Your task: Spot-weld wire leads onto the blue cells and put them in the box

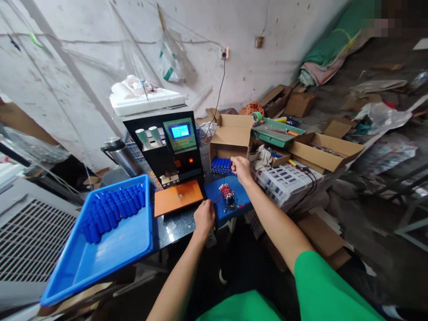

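My left hand (204, 217) is closed in a fist at the near right corner of the orange plate (177, 198); whatever it may hold is hidden. Above the near side of the open cardboard box (232, 133) is my right hand (241, 168), its fingers pinched together on something too small to make out. Blue cylindrical cells (220, 166) lie stacked inside that box. Between my hands, a bundle of small leads with red and black wires (227, 194) rests on a blue mat (212, 191). Behind the orange plate stands a black spot welder (160, 151) with a lit screen.
A blue tray (123, 249) with many upright blue cells (113, 207) is at the left. Behind it stands a steel flask (123, 156). On the right are a white plastic basket (284, 180), an open cardboard carton (321, 151) and a green tray (277, 133).
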Demonstrator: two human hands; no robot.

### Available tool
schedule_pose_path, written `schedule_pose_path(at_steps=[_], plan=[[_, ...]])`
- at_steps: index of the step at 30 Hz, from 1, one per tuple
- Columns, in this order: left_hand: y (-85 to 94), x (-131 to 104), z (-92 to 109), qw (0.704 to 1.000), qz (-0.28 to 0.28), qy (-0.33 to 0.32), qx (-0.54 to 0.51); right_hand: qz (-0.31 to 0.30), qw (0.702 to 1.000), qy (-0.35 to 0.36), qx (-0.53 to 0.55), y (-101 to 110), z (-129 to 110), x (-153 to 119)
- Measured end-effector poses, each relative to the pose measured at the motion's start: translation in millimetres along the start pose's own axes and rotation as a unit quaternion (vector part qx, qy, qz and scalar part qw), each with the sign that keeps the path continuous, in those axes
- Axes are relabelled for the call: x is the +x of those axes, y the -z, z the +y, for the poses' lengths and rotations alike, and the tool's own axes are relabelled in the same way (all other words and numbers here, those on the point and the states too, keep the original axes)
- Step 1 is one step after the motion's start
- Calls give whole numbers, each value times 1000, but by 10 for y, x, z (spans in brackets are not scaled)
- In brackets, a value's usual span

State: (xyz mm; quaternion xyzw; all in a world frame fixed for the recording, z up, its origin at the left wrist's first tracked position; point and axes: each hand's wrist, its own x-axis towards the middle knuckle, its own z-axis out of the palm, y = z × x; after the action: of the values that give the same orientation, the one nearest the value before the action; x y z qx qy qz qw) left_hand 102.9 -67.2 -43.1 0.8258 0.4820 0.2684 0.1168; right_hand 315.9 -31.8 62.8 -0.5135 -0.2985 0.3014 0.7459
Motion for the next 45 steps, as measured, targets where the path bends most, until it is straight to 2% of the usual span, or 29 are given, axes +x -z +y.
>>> schedule_pose_path(at_steps=[2,4,9,11,17,22,26,29,31,34,38,45], plan=[[39,-44,-9,1000,-1,-15,20,-18,1000,-9,14,-44,5,-72],[116,-87,-4,999,25,-35,2,-37,999,-20,24,-101,31,-154],[429,-90,62,976,154,-42,-147,-94,994,-41,42,-309,75,-402],[546,-42,84,966,184,-46,-177,-108,992,-50,53,-423,79,-529],[703,35,-2,971,204,-42,-116,-130,985,-86,72,-769,166,-887],[725,-76,-153,964,199,-5,-178,-156,980,-106,70,-947,299,-1053],[782,-172,-256,931,193,67,-303,-183,975,-111,53,-997,364,-1168],[887,-213,-352,898,184,132,-377,-230,969,-94,11,-999,403,-1257],[980,-231,-427,888,160,154,-403,-288,954,-72,-29,-1000,428,-1316],[1106,-264,-532,885,110,156,-424,-366,927,-37,-74,-1011,458,-1398],[1191,-360,-617,882,68,166,-435,-401,910,12,-110,-1010,487,-1489],[1251,-586,-659,886,36,200,-417,-452,881,-8,-140,-983,572,-1580]])
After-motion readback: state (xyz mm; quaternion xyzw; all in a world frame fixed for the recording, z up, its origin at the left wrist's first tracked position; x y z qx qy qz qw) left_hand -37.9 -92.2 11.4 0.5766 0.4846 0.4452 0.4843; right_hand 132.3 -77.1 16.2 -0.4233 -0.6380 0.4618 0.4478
